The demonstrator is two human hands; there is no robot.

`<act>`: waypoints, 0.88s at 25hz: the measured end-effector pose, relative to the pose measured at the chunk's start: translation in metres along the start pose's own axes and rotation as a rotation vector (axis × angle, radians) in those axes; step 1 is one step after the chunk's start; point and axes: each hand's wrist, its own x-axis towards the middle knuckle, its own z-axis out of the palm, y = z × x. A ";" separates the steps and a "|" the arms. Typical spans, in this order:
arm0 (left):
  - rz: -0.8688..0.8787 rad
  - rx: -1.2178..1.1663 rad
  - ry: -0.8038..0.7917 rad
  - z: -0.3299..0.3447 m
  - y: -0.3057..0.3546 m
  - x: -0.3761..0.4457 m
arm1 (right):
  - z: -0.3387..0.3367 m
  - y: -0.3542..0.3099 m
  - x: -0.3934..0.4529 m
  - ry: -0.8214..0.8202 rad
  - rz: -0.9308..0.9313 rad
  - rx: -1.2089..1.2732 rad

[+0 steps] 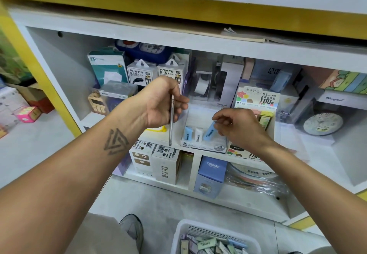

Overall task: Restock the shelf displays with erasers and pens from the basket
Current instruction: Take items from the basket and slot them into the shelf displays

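head view: a person crouches at a white stationery shelf (218, 44), restocking a clear eraser display box (204, 144) that sits on a ledge at the shelf's front edge. the left hand (162, 102) pinches the top of the box's clear flap (171, 120) between thumb and fingers, holding it upright and swung aside so the box stays open. the right hand (238, 126) grips a light blue eraser (210, 131) in its fingertips, tilted, its lower end already inside the box, just beside a white eraser (198, 134) and another blue eraser (187, 133) standing upright. the white basket (182, 232) rests on the floor below, near the person's grey shoe (132, 228), with more sleeved erasers inside; no pens can be made out in it.

to do this step well, the eraser likely needs straightening to match its upright neighbours, label forward, then pressing snug against the white one so space remains on the right. the flap should stay held clear until the fingers are out, and the box looks light enough to slide off the ledge if pushed hard.
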 end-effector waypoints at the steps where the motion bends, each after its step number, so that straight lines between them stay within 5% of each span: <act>1: 0.002 -0.009 -0.007 -0.001 0.001 -0.002 | 0.001 -0.002 0.000 -0.016 -0.021 0.005; 7: 0.084 -0.108 0.005 0.000 0.001 -0.009 | 0.012 -0.016 0.014 0.125 -0.008 0.305; 10: 0.117 -0.163 0.036 -0.003 0.000 -0.007 | 0.024 -0.014 0.023 0.239 -0.051 0.091; 22: 0.162 -0.056 0.228 -0.027 -0.010 0.001 | 0.046 -0.011 0.032 0.050 -0.194 -0.210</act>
